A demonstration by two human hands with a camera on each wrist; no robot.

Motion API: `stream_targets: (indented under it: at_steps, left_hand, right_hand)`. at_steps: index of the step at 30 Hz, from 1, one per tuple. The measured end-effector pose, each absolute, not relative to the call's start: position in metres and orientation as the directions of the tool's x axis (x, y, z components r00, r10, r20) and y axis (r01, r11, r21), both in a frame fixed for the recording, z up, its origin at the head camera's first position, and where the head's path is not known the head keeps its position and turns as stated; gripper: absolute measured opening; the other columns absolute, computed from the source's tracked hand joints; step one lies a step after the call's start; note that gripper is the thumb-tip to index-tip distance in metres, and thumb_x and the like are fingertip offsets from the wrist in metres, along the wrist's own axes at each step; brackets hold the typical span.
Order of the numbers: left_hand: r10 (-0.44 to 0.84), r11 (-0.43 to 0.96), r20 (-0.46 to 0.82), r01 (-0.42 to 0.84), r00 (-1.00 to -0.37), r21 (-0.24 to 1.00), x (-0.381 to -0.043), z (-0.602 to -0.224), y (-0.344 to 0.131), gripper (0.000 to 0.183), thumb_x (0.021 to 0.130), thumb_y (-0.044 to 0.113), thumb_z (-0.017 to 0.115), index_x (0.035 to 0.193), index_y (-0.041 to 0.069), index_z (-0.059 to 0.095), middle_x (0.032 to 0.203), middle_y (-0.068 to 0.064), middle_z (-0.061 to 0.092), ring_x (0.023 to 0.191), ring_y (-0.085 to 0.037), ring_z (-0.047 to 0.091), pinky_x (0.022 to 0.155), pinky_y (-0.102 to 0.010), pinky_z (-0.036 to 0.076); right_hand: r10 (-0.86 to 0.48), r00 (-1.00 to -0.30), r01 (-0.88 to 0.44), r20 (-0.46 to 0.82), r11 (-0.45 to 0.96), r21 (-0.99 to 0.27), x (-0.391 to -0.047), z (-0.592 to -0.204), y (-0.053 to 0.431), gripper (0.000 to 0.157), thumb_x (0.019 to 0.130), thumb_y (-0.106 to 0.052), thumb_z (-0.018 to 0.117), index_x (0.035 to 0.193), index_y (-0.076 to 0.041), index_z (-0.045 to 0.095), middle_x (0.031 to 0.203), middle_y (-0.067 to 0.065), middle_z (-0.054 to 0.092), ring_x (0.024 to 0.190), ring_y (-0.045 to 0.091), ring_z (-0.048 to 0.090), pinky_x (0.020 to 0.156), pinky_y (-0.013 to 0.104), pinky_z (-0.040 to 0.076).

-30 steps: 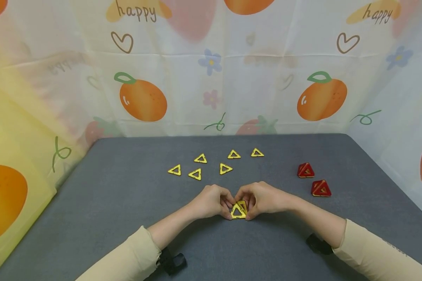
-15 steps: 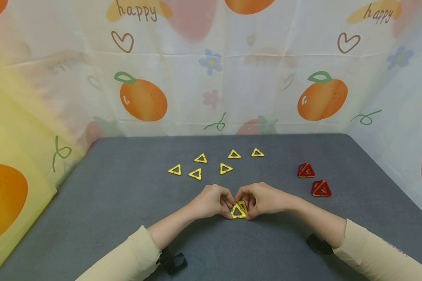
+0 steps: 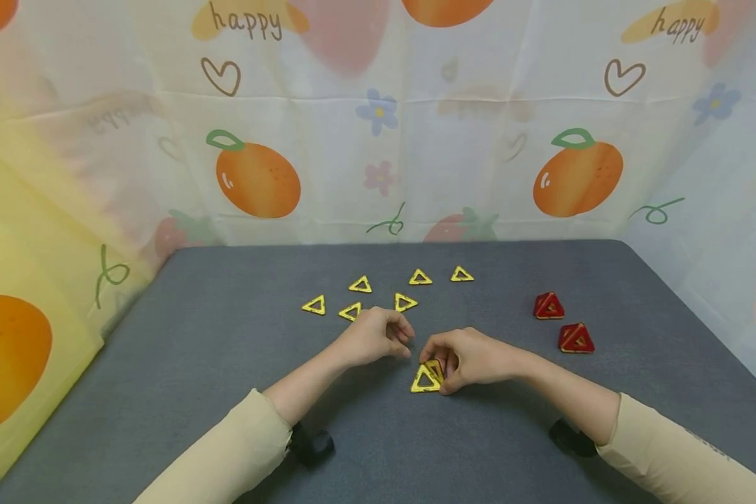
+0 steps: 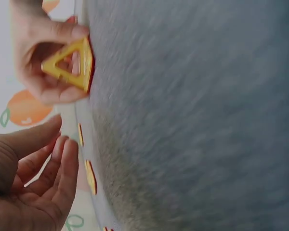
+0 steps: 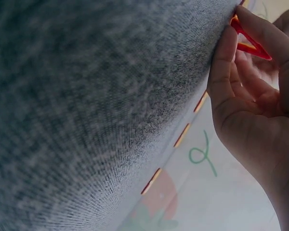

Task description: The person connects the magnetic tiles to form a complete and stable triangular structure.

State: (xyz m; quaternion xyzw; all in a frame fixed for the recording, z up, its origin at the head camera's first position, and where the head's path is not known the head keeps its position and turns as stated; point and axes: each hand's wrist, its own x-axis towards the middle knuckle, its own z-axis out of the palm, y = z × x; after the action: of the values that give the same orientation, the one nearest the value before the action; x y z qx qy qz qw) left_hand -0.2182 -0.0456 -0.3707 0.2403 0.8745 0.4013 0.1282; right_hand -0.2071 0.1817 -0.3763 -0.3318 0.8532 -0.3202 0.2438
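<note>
Well in from the far edge of the desk (image 3: 227, 350), your right hand (image 3: 474, 357) pinched leaning yellow triangular frames (image 3: 425, 390); your left hand (image 3: 378, 336), thumb and fingers parted, hovered beside them. Six flat triangles (image 3: 397, 302) lay nearer that edge, two red pyramids (image 3: 576, 339) toward the right edge.

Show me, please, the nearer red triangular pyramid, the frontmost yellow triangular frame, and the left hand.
Nearer red triangular pyramid (image 3: 586, 340): head view, front face.
Frontmost yellow triangular frame (image 3: 424, 389): head view, bottom bar.
Left hand (image 3: 374, 337): head view, back of hand.
</note>
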Motion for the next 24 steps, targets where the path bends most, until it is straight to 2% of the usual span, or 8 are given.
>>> stream_targets:
  at_steps: [7,13,19,24]
  left_hand:
    - [0.356,0.644,0.015,0.257,-0.934,0.720,-0.248,-0.364,-0.040,0.033,0.086,0.010,0.076,0.118,0.004,0.068,0.118,-0.013,0.069,0.108,-0.028,0.066,0.087,-0.038,0.055]
    - [0.299,0.684,-0.016,0.203,-0.954,0.700,-0.273,-0.369,-0.036,0.041,0.090,0.010,0.071,0.129,0.003,0.063,0.132,-0.013,0.064,0.117,-0.030,0.063,0.090,-0.041,0.056]
    - [0.327,0.750,-0.058,0.222,-0.943,0.623,-0.283,-0.380,-0.030,0.048,0.090,0.013,0.071,0.135,0.000,0.058,0.134,-0.017,0.062,0.123,-0.032,0.059,0.102,-0.043,0.050]
    - [0.313,0.797,-0.062,0.226,-0.948,0.561,-0.285,-0.383,-0.023,0.046,0.091,0.015,0.071,0.133,0.000,0.060,0.131,-0.018,0.061,0.125,-0.032,0.054,0.103,-0.043,0.047]
  right_hand:
    - [-0.726,-0.660,-0.421,-0.191,0.569,-0.707,-0.207,-0.376,0.182,0.039,0.078,-0.013,0.082,0.113,-0.016,0.067,0.084,-0.003,0.066,0.068,0.005,0.062,0.064,0.022,0.053]
    - [-0.726,-0.661,-0.420,-0.192,0.570,-0.706,-0.207,-0.376,0.182,0.039,0.078,-0.013,0.082,0.113,-0.016,0.067,0.085,-0.002,0.065,0.068,0.005,0.062,0.064,0.022,0.053]
    - [-0.732,-0.656,-0.427,-0.182,0.559,-0.710,-0.207,-0.375,0.183,0.039,0.077,-0.013,0.082,0.113,-0.014,0.067,0.084,0.001,0.066,0.067,0.004,0.060,0.063,0.021,0.052]
    - [-0.734,-0.654,-0.428,-0.180,0.556,-0.712,-0.207,-0.375,0.184,0.039,0.078,-0.014,0.082,0.114,-0.013,0.067,0.085,0.002,0.066,0.067,0.004,0.060,0.062,0.022,0.052]
